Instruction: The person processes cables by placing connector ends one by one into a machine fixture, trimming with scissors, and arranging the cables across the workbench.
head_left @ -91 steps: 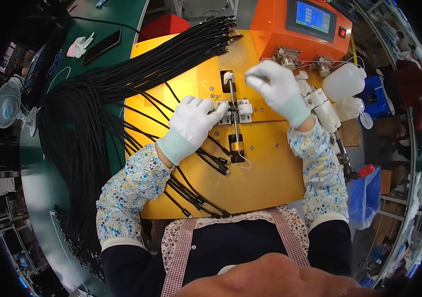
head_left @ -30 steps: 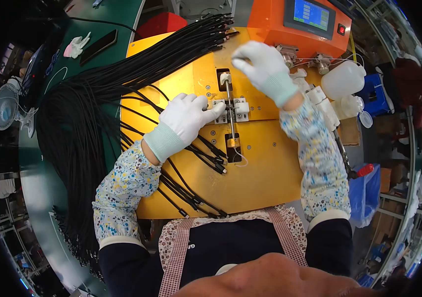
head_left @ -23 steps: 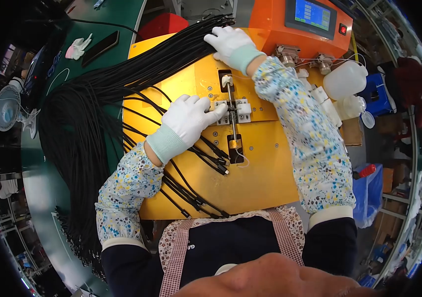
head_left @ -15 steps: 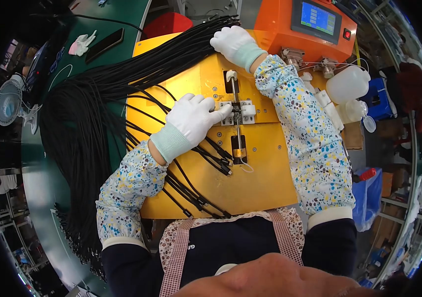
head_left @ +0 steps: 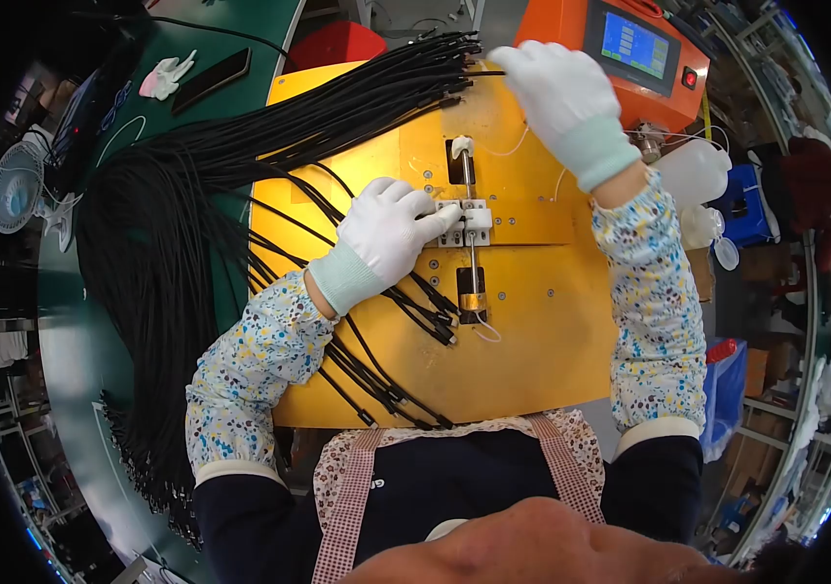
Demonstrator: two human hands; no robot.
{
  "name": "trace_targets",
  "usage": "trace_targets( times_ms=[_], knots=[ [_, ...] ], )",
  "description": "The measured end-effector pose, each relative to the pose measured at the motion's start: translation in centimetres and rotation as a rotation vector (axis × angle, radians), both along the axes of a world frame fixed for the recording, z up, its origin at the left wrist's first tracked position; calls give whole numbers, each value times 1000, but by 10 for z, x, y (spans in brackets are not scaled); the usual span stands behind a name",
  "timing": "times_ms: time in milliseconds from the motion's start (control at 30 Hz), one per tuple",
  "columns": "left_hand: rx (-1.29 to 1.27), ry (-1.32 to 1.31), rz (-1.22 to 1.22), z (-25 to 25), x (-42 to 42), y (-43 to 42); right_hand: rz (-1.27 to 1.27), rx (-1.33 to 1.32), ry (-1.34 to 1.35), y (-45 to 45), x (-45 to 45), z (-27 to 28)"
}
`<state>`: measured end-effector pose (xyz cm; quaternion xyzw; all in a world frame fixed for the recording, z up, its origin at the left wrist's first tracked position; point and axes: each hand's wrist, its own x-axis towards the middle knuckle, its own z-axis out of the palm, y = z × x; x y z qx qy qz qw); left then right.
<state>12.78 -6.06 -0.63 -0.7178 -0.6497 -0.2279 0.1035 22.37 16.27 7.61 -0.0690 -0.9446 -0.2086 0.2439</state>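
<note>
My left hand (head_left: 391,229), in a white glove, has its thumb and fingertips closed at the white fixture (head_left: 477,224) on the yellow plate (head_left: 532,341). What lies between those fingers is too small to make out. Up at the right, my right hand (head_left: 556,88) pinches the end of one black cable (head_left: 483,73) that sticks out of the large bundle of black cables (head_left: 337,107). A metal rod (head_left: 474,263) runs through the fixture. Several loose cables (head_left: 376,370) fan out below my left hand.
An orange machine (head_left: 571,29) with a screen stands at the back right. Beside the plate are a white plastic jug (head_left: 698,170), a small bottle (head_left: 698,226) and a blue container (head_left: 744,204). On the green table (head_left: 94,321) lie a phone (head_left: 211,80) and a spare glove (head_left: 167,75); a fan (head_left: 16,190) stands left.
My right hand went from beside the fixture to the cable bundle's ends, then drew back to the right with one cable end. My left hand has stayed at the fixture.
</note>
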Motion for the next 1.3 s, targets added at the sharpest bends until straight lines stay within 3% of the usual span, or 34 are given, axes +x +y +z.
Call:
trace_targets(
  times_ms=[100,133,200,233,267,300,367,400,433,500,600,700,800,900,1000,1100,1300],
  knots=[
    [-142,-41,-11,27,1,-11,-148,-173,120,-7,26,-3],
    [-199,-54,-27,46,2,-16,-78,-362,188,-10,35,-11],
    [-81,-98,-48,81,23,-23,108,-627,141,-31,50,-30],
    [-23,-122,-57,89,31,-24,181,-833,8,-51,57,-38],
    [-45,-229,-27,80,34,-23,183,-965,-155,-75,61,-31],
    [-61,-338,3,70,36,-22,116,-1142,-152,-93,65,-48],
    [-164,-712,88,44,35,-15,342,-1156,-63,-99,65,-44],
    [-187,-836,24,38,26,-11,278,-1329,11,-97,68,-45],
    [-374,-913,157,43,22,-9,191,-1500,-25,-92,70,-36],
    [-271,-1097,124,25,17,-6,-6,-1737,-5,-83,73,-38],
    [-126,-852,54,11,16,-5,83,-1491,57,-80,75,-54],
    [-46,-339,97,-1,12,-2,155,-1174,121,-74,71,-63],
    [-28,-81,91,-7,12,-5,90,-1049,59,-72,69,-73],
    [-117,-1,42,-1,8,-5,27,-1254,234,-75,71,-67],
    [-150,37,-23,4,1,-3,87,-1135,487,-68,73,-78],
    [-190,39,-68,9,-2,-2,84,-830,473,-62,77,-92],
    [-198,35,-87,12,-4,-1,107,-796,494,-63,78,-95]
  ],
)
